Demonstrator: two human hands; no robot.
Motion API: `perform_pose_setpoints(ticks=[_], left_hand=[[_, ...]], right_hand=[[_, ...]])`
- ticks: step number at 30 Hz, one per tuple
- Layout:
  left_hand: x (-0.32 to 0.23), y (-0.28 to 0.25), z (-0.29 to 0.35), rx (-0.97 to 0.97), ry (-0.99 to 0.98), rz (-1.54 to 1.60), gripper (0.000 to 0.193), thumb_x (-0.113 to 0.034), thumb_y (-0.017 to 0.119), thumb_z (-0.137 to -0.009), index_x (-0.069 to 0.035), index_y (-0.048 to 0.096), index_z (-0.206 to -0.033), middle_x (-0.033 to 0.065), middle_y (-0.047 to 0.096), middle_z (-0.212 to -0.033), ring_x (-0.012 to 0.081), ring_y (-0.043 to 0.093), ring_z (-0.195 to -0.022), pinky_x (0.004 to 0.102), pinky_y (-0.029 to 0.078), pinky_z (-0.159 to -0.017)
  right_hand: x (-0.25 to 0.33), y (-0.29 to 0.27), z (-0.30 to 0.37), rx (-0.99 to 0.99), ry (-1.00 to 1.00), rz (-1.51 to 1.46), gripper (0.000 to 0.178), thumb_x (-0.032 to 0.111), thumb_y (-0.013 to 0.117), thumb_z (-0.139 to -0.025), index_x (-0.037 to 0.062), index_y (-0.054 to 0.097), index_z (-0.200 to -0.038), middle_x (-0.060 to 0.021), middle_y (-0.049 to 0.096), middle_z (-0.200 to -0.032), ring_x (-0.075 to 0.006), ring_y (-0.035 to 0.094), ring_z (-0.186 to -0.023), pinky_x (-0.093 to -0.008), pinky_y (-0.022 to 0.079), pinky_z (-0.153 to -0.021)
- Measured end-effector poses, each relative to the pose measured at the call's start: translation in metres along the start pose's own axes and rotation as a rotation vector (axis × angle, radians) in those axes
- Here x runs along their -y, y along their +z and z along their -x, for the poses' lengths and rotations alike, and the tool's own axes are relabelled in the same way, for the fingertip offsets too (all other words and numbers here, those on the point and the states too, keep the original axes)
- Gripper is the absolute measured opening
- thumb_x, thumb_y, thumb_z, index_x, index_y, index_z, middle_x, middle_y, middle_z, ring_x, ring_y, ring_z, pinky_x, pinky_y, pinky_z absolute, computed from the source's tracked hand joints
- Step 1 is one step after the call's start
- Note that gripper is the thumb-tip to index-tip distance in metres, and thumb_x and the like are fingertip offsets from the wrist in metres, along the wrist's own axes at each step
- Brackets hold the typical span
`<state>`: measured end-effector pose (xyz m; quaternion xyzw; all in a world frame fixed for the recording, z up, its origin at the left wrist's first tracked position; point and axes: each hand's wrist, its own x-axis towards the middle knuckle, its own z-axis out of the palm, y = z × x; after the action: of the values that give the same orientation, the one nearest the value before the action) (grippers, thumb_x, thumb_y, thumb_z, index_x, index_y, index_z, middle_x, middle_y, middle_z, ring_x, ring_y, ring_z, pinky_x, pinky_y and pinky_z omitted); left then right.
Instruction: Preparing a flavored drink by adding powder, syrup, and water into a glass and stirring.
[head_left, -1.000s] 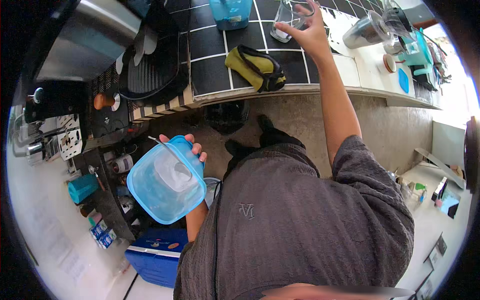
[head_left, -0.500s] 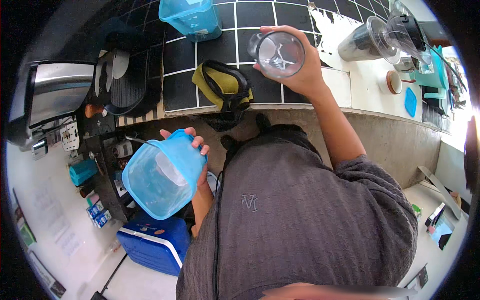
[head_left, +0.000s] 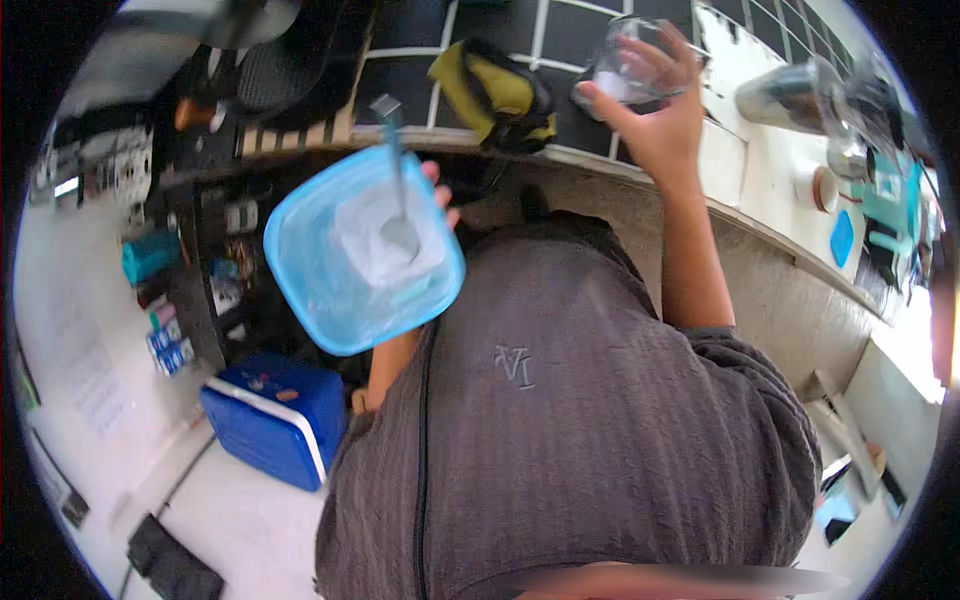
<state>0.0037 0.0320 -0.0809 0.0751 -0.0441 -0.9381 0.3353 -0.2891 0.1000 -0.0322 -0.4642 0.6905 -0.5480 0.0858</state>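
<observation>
My left hand (head_left: 441, 192) grips a light-blue translucent plastic container (head_left: 300, 290) by its right side, most of the fingers hidden behind it. White powder (head_left: 365, 235) lies inside, with a metal spoon (head_left: 398, 170) standing in it, handle toward the counter. Over the tiled counter, my right hand (head_left: 662, 115) is curved around a clear glass (head_left: 625, 62), thumb on the near side and fingers partly showing through it. Some white shows low in the glass. Blur hides how firmly the fingers press and whether the glass rests on the tiles.
A yellow-green and black cloth item (head_left: 490, 95) lies near the counter edge between my hands. Further right stand a clear blender jar (head_left: 785, 97), a small round white container (head_left: 820, 188) and a blue lid (head_left: 842, 239). A blue cooler (head_left: 265, 415) is at lower left.
My right hand and the glass have moved right and farther away, and the glass has tilted. The blue container has risen and turned, bringing powder and spoon into sight. The view has shifted.
</observation>
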Motion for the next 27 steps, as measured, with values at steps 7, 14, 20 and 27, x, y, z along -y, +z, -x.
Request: perform_pose_setpoints(ticks=[7,14,20,27], left_hand=[[-0.019,-0.011,-0.007,0.238,-0.093,-0.031,0.063,-0.045,0.054,-0.086,-0.005,0.046,-0.134,0.0176,0.048,-0.132,0.0299,0.049,-0.109,0.0471,0.041,-0.089],[-0.021,-0.019,-0.001,0.037,-0.028,-0.208,0.070,-0.050,0.048,-0.082,-0.004,0.046,-0.134,0.0191,0.053,-0.129,0.0321,0.054,-0.115,0.0467,0.046,-0.094],[-0.030,-0.038,-0.008,0.241,-0.108,-0.041,0.071,-0.052,0.048,-0.081,-0.004,0.046,-0.134,0.0189,0.054,-0.129,0.0333,0.055,-0.116,0.0475,0.046,-0.096],[-0.029,-0.022,-0.007,-0.086,-0.024,-0.152,0.072,-0.048,0.049,-0.081,-0.007,0.039,-0.140,0.0156,0.052,-0.132,0.0320,0.052,-0.119,0.0474,0.043,-0.099]], right_hand=[[0.056,-0.020,0.040,-0.479,-0.493,-0.163,0.089,0.025,0.085,-0.068,-0.0035,0.035,-0.136,-0.0088,0.051,-0.103,-0.0134,0.049,-0.086,-0.0287,0.041,-0.070],[0.154,0.030,0.027,0.527,0.176,-0.493,0.068,0.028,0.077,-0.080,-0.0039,0.043,-0.130,-0.0130,0.064,-0.091,-0.0151,0.055,-0.073,-0.0327,0.046,-0.063],[0.160,0.039,0.041,0.175,-0.186,-0.166,0.024,0.011,0.046,-0.100,-0.0063,0.061,-0.100,-0.0086,0.063,-0.080,-0.0045,0.045,-0.057,-0.0178,0.035,-0.051],[0.156,0.019,0.045,0.238,-0.615,0.052,0.033,0.018,0.044,-0.100,-0.0095,0.058,-0.088,-0.0146,0.062,-0.072,-0.0117,0.049,-0.050,-0.0221,0.036,-0.044]])
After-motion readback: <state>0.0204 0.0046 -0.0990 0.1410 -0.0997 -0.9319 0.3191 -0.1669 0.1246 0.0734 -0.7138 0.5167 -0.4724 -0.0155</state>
